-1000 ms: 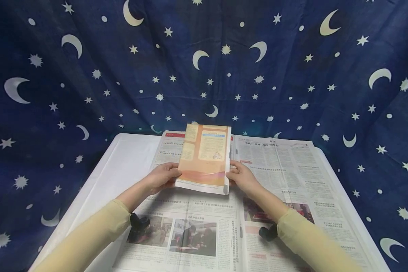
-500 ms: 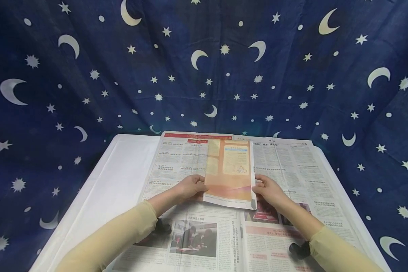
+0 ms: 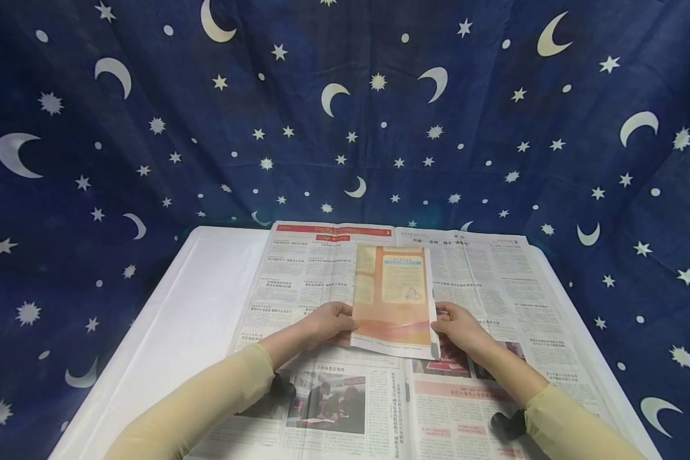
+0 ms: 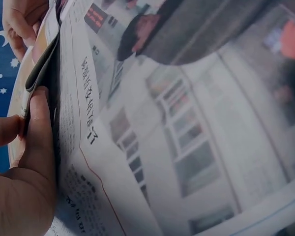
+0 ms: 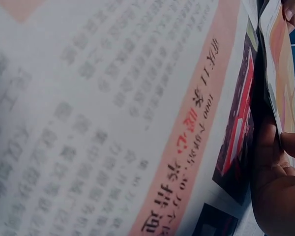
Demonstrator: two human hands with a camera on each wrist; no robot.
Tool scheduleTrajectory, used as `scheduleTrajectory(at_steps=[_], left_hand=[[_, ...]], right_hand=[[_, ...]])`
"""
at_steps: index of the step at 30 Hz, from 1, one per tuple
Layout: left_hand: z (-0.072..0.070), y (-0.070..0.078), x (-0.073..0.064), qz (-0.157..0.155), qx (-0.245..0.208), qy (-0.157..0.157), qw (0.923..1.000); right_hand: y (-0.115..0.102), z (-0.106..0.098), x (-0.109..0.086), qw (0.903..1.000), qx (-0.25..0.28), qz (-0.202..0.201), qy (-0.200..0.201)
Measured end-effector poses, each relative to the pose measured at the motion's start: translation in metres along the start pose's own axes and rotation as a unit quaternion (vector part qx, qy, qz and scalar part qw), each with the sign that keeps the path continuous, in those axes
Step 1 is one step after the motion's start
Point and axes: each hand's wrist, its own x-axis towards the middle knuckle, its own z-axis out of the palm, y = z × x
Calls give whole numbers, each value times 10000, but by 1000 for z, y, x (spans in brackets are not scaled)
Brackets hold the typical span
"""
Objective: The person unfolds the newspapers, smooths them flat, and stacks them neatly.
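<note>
An orange booklet (image 3: 393, 297) with a printed panel and a white bottom margin is held low over the newspaper, in the middle of the head view. My left hand (image 3: 329, 322) pinches its left edge near the lower corner, thumb on top and fingers beneath. On the opposite edge my right hand (image 3: 464, 331) pinches it the same way. Both wrist views show the booklet's thin edge (image 5: 271, 64) between thumb and fingers. Its underside is mostly hidden, and whether it touches the newspaper I cannot tell.
Newspaper (image 3: 477, 306) with printed photos covers much of the white table (image 3: 213, 275), whose bare strip shows at the left. Behind the table hangs a dark blue curtain (image 3: 299, 96) with moons and stars. Dark wrist cameras (image 3: 508, 423) sit below the cuffs.
Both hands have carried the booklet right and toward me, lower in the head view. Most of this shift came in the first half second. The grip looks the same.
</note>
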Motion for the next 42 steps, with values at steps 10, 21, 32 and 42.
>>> scheduleTrajectory(at_steps=[10,21,32,42], left_hand=[[-4,5,-9,281,1276,263,9911],[-1,11,-13,1371,4877,495,8608],[-3,7,-13,1828,6014,-37,7777],[-4,3,-9,1692,6049,-193,7779]], right_hand=[[4,2,5,9981,-565,-14,256],[1,3,2,9949,-872,-195,460],[-3,7,3,9931,-902,-262,700],[-5,8,3,9982,111,-343,475]])
